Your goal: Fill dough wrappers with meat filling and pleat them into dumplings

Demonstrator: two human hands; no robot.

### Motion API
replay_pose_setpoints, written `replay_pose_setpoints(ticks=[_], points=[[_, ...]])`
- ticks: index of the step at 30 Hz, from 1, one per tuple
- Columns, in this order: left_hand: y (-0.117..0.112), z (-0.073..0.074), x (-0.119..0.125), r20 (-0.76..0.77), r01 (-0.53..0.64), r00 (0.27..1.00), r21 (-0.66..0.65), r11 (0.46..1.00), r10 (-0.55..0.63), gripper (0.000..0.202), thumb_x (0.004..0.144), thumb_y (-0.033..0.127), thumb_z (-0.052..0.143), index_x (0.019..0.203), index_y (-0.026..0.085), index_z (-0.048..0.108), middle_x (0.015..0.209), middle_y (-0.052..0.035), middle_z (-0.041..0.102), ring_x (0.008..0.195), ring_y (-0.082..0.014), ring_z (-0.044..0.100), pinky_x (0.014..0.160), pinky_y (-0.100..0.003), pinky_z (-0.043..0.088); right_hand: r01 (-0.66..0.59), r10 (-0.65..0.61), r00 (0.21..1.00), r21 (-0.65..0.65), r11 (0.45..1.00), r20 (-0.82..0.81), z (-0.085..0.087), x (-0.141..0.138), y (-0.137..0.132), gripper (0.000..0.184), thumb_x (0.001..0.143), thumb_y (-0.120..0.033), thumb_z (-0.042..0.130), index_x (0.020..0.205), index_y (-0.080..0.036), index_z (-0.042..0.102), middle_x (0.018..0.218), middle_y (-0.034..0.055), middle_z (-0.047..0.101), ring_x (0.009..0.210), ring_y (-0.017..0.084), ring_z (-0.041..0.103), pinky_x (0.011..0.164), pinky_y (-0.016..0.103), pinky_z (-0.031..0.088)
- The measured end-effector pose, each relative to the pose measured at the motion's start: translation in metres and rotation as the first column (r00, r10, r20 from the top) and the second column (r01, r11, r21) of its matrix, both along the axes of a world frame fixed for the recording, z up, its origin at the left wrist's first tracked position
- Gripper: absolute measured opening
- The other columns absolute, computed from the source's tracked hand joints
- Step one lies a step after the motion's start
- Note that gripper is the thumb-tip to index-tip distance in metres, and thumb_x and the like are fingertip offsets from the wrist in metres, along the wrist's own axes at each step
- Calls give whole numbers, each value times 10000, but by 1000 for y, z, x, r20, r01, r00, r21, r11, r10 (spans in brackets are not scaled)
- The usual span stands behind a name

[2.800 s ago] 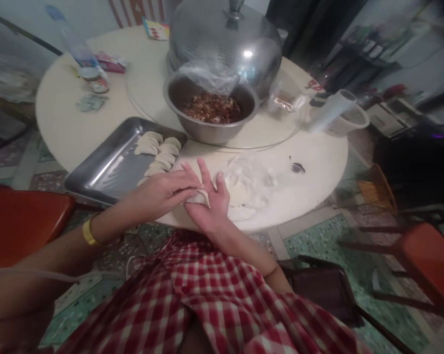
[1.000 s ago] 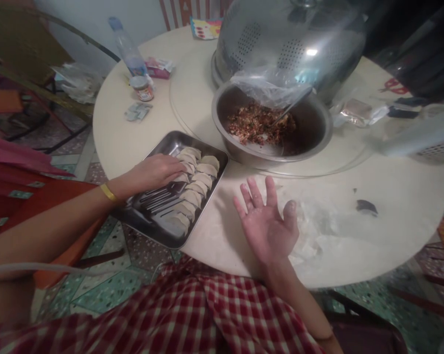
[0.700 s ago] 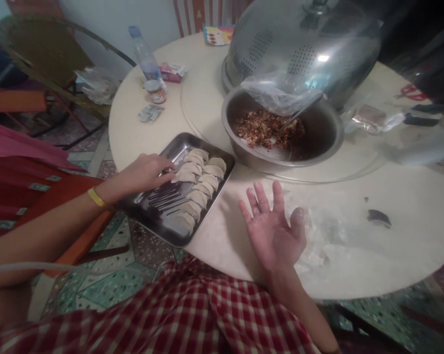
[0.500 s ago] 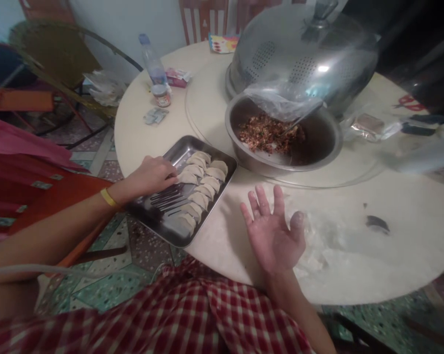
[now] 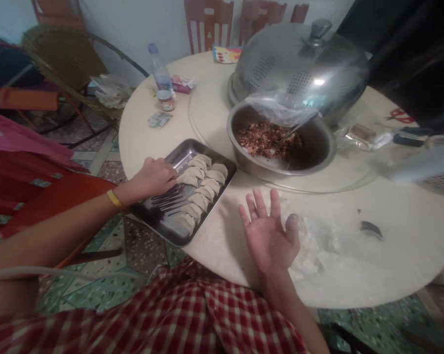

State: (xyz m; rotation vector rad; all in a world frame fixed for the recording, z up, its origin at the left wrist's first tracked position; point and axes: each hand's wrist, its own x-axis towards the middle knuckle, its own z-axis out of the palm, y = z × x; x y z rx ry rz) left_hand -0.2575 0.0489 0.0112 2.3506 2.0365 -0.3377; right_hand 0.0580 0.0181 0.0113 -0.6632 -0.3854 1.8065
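My left hand, with a yellow band at the wrist, reaches over the metal tray. Its fingers are closed at the edge of a dumpling, the lowest in the left row; the fingertips are partly hidden. Two rows of pale folded dumplings lie in the tray, the right row being longer. Palm up, my right hand is open and bare, its fingers spread and dusted with flour, above the table between the tray and a floury patch.
A steel bowl with minced filling, a utensil and a plastic bag stands beyond my hands. Behind it is a large metal dome cover. A bottle and a jar stand at the far left of the round table.
My viewpoint has tilted slightly, so the bowl and cover sit a little lower in view. Both hands keep nearly the same pose, the left at the dumpling and the right spread.
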Motion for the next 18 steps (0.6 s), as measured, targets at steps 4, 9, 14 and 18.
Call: replay_pose_setpoints(ticks=[4, 9, 14, 18], points=[[0, -4, -2, -2, 4, 1000, 17, 1000, -4, 335, 902, 343, 445, 782, 177, 709, 895, -129, 715, 920, -292, 583, 767, -409, 377, -5, 5, 1000, 16, 1000, -17, -1, -1, -1, 464, 846, -678, 483, 1160, -397, 677, 1275, 16, 679, 1243, 225, 564, 1171, 550, 286], [-2, 4, 1, 22, -11, 1000, 37, 999, 10, 288, 889, 353, 493, 812, 187, 716, 914, -115, 732, 935, -295, 594, 752, -381, 362, 8, -6, 999, 43, 999, -39, 4, 3, -3, 457, 864, -656, 468, 1163, -380, 677, 1264, 20, 690, 1211, 218, 588, 1157, 530, 309], [3, 27, 5, 82, -91, 993, 132, 987, 81, 317, 924, 355, 445, 973, 201, 717, 987, -110, 739, 945, -302, 605, 764, -396, 359, 129, -141, 988, 166, 978, 61, 14, 29, -10, 409, 865, -592, 494, 1129, -351, 693, 1180, 16, 722, 1120, 221, 626, 1111, 510, 368], [-15, 51, 22, 178, -157, 978, 280, 947, 110, 389, 952, 378, 376, 1047, 182, 698, 1019, -121, 722, 997, -319, 602, 799, -430, 372, 335, -425, 884, 371, 866, 194, 9, 68, -19, 327, 819, -477, 587, 1076, -317, 711, 1079, 9, 731, 988, 196, 647, 1045, 457, 424]])
